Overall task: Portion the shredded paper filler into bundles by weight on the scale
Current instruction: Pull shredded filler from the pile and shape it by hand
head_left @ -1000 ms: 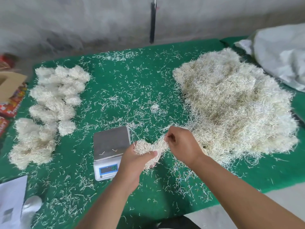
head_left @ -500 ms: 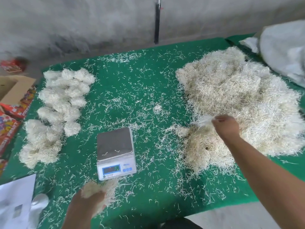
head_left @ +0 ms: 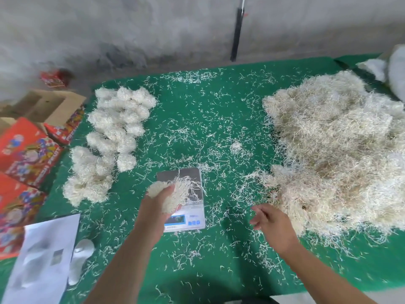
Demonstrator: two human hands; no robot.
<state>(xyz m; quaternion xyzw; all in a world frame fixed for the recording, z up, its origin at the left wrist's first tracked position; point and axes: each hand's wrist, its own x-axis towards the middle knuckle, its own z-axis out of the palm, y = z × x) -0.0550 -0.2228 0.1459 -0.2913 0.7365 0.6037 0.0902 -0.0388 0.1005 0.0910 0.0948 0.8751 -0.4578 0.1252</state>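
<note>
A small digital scale point(head_left: 192, 178) with a steel plate and a blue display sits near the front middle of the green cloth. My left hand point(head_left: 155, 207) grips a handful of shredded paper point(head_left: 173, 194) just over the scale's front left, hiding part of the plate. To the right lies the big loose pile of shredded paper point(head_left: 335, 150). My right hand point(head_left: 271, 222) hovers beside the pile's near edge, fingers loosely spread and holding nothing. Several finished bundles point(head_left: 109, 139) lie in rows at the left.
Loose strands litter the green cloth point(head_left: 197, 119). Red printed boxes point(head_left: 24, 154) and an open cardboard box point(head_left: 43, 104) stand off the left edge. A white sheet point(head_left: 43, 257) lies at the front left, a white sack point(head_left: 394, 73) at the far right.
My left hand has lifted its handful from below the scale up over the plate. My right hand has come off the big pile, back toward me, holding nothing.
</note>
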